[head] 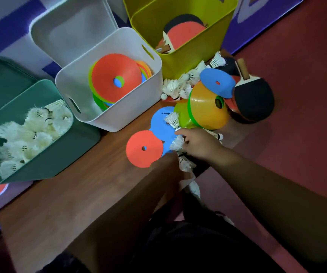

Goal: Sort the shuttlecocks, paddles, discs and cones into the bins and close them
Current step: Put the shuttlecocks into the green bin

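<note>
On the brown wooden table (70,194), the right hand (199,143) reaches into the heap of loose things at the right. Its fingers are curled round a white feather shuttlecock (177,143), and its forefinger touches the cork end of a second shuttlecock (173,120), which lies on a blue flat disc (159,125). The left hand (173,160) lies just near of the right hand, beside more shuttlecocks at the table's edge. It is dark and blurred, so I cannot tell whether it grips anything.

A red flat disc (144,148) lies just left of the hands, overlapping the blue one. Beyond the hands, an orange plastic cone (208,109) sits nested on a green one. A second blue disc (217,82) rests against it, with a black-faced wooden paddle (254,101) to the right and a cluster of white shuttlecocks (178,86) to the far left.

Three open bins stand in a row. The dark green plastic bin (64,154) at the left holds shuttlecocks, the white plastic bin (119,119) in the middle holds stacked discs and cones, and the lime-green plastic bin (198,56) at the far right holds paddles.
</note>
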